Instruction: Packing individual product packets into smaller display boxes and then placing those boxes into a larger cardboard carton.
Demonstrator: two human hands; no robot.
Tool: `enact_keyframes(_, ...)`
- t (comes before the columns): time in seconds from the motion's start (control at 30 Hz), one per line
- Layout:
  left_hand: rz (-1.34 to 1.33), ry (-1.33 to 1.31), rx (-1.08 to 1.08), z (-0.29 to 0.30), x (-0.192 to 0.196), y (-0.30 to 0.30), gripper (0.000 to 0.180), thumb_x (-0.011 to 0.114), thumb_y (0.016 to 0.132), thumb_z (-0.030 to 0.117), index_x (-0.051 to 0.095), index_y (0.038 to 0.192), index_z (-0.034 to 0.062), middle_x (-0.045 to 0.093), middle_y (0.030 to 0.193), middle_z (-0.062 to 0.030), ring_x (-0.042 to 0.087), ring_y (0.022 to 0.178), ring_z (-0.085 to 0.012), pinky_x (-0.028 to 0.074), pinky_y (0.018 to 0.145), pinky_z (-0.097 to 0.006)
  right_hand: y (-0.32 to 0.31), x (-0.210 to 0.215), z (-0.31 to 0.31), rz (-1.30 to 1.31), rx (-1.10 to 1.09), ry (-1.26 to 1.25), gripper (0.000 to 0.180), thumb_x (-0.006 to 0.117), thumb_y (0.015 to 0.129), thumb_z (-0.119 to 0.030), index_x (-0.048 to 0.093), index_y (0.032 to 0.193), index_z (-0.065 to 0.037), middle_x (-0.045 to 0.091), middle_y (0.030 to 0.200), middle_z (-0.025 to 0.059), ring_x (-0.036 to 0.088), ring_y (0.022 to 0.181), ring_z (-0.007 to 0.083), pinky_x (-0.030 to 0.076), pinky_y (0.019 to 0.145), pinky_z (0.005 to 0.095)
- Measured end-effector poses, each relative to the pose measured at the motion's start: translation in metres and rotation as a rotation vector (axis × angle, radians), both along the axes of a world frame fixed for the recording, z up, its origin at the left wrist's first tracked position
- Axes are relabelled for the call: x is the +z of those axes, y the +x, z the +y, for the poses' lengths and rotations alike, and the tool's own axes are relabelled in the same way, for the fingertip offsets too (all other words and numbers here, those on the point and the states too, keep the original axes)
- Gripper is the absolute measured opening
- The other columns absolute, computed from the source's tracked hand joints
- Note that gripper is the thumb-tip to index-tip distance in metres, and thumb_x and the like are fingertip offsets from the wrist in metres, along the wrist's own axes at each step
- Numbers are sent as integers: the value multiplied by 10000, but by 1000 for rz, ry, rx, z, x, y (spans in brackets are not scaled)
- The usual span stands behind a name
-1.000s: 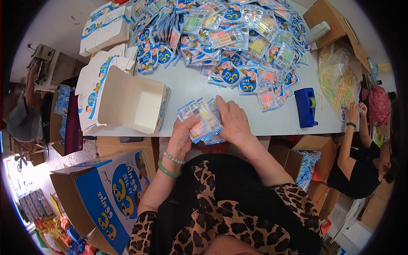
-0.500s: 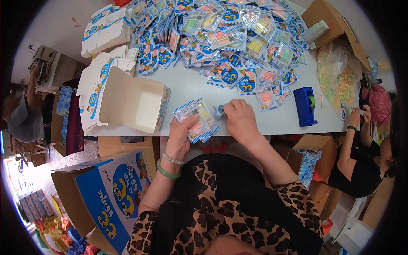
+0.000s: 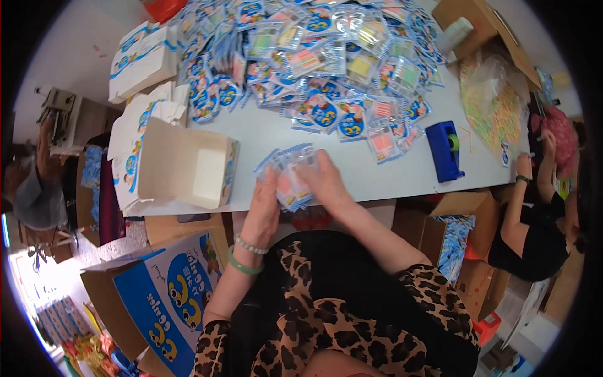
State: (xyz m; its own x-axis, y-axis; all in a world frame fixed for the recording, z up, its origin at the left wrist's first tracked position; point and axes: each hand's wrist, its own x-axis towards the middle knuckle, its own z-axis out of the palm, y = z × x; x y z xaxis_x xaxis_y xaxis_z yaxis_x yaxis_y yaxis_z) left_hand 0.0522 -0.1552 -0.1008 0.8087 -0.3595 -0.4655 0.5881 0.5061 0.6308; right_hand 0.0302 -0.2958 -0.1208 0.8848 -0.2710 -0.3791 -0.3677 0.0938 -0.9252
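Note:
Close to the table's front edge, my left hand [image 3: 266,196] is closed on a small stack of flat candy packets [image 3: 290,168], clear with blue-and-white striped ends. My right hand [image 3: 325,181], somewhat blurred, has its fingers closed on the right side of the same stack. Pink and yellow contents show through the wrapping. To the left stands an open white cardboard box [image 3: 210,160], its lid raised and nothing visible inside. Beyond my hands lies a big heap of similar packets [image 3: 323,113], some face up with blue printed fronts, others showing coloured sticks.
Flat white cartons [image 3: 141,63] are stacked at the back left. A blue tape dispenser [image 3: 445,151] stands right of my hands, near a clear bag of coloured sticks [image 3: 496,119]. A printed carton [image 3: 169,301] sits below the table's left. Another person [image 3: 534,232] works at the right.
My right hand has moved left, bringing the packet it held against the stack in my left hand. The whole view has shifted slightly.

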Motion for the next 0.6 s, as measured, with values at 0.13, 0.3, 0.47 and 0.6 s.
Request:
enact_keyframes(0.13, -124, 139, -32, -1, 0, -1, 344, 655, 889, 152, 566, 1194, 21, 636, 1094, -81, 613, 992, -165, 499, 878, -302, -8, 9, 23, -231, 123, -555, 241, 558, 871, -162, 514, 1047, -4, 592, 953, 172, 581, 892, 348, 473, 792, 406)
enact_keyframes(0.3, -4, 115, -5, 4, -11, 10, 341, 638, 802, -73, 573, 1131, -10, 659, 1063, -110, 662, 931, -213, 561, 821, -342, -10, 14, -46, -331, 246, -690, 334, 548, 869, -194, 521, 1150, -15, 574, 1036, 199, 533, 1006, 370, 428, 859, 422)
enact_keyframes(0.47, 14, 94, -27, 7, -13, 12, 366, 620, 782, -94, 568, 1136, -22, 657, 1075, -133, 666, 950, -248, 571, 833, -380, -13, 15, -116, 57, -236, -1437, 355, 597, 835, -220, 570, 1115, -3, 595, 1045, 180, 556, 987, 379, 437, 860, 459)
enact_keyframes(0.6, 109, -80, -81, 23, -19, 13, 427, 614, 765, -88, 542, 1182, -23, 640, 1124, -157, 652, 1005, -292, 560, 866, -428, -20, 14, -130, 210, -252, -1014, 379, 643, 791, -178, 587, 1117, 6, 645, 1024, 160, 621, 930, 320, 491, 816, 423)
